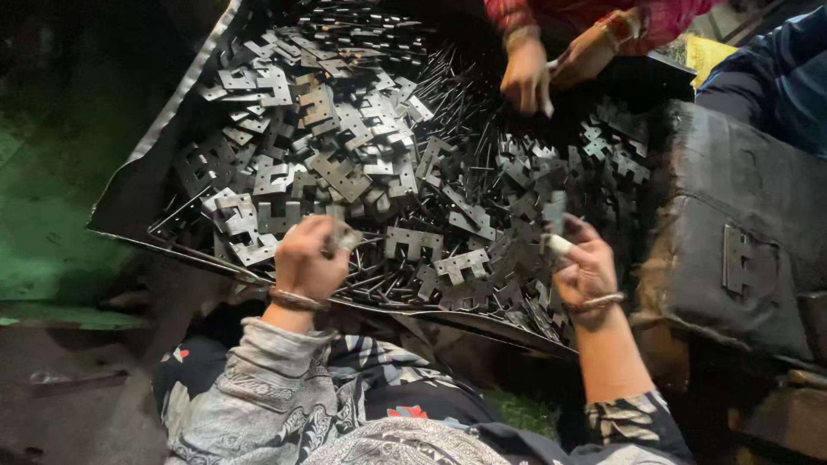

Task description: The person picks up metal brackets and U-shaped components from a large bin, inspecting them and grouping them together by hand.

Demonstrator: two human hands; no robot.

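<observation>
Both hands are closed on metal: left hand (308, 257) grips a small plate (345, 238), right hand (582, 263) pinches a bracket (556, 213)

A small grey metal piece (345, 238) was gripped in the left hand (306, 258), mostly hidden by the curled fingers, just above the heaped plates. A flat grey metal plate (554, 215) was held upright in the right hand (584, 265), pinched at its lower end, over the same heap.
</observation>
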